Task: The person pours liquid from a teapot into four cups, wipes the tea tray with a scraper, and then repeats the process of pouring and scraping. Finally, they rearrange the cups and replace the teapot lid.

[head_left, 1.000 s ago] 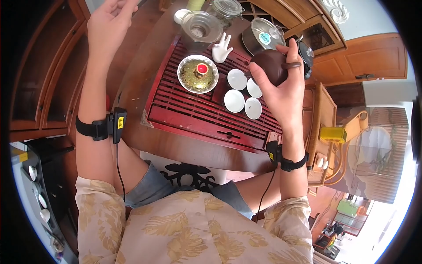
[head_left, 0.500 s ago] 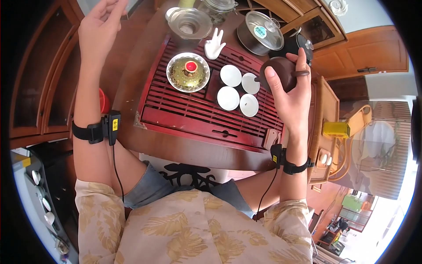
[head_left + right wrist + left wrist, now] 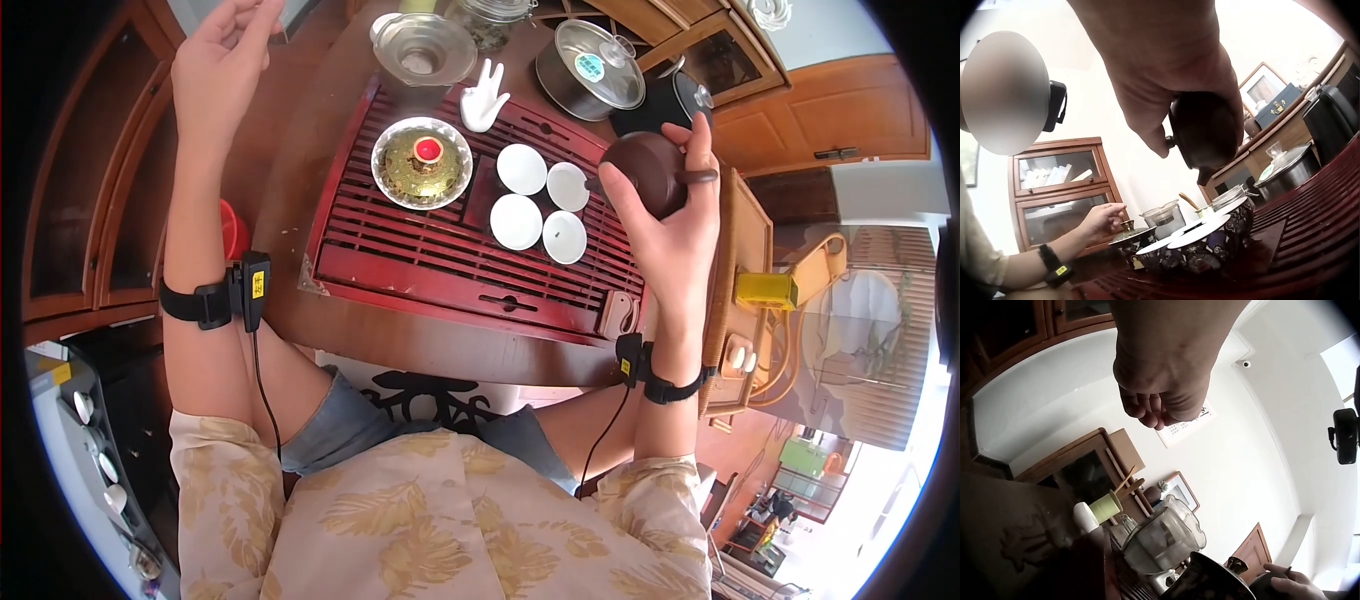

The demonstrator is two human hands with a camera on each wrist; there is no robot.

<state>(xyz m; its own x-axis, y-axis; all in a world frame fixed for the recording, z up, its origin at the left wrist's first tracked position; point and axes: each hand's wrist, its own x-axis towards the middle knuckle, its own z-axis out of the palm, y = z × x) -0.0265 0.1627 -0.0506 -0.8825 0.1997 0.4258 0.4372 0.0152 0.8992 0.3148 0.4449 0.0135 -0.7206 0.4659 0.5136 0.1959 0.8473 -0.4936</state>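
My right hand [image 3: 665, 245] holds a dark brown teapot [image 3: 640, 165] by its handle, with the thumb up by the lid. Its spout reaches leftward to the edge of the nearest white cup [image 3: 568, 190]; the right wrist view shows the spout [image 3: 1207, 175] angled down over the cups. Several small white cups [image 3: 516, 222] stand close together on the slatted red tea tray [image 3: 400, 275]; a dark speck lies in one of them. My left hand [image 3: 222, 65] is raised beyond the tray's left side, fingers loosely curled and holding nothing, as the left wrist view [image 3: 1163, 375] also shows.
Left of the cups sits a patterned lidded bowl [image 3: 425, 175] with a red-topped knob. Behind stand a white hand-shaped figurine [image 3: 484, 100], a glass vessel [image 3: 425, 50], a lidded jar [image 3: 492, 25] and a glass-lidded pot [image 3: 588, 75]. A brown clip-like object [image 3: 618, 315] lies at the tray's front right.
The teapot has moved right and a little toward me relative to the cups, uncovering the cup it partly hid. My left hand stays raised; the view has shifted slightly.
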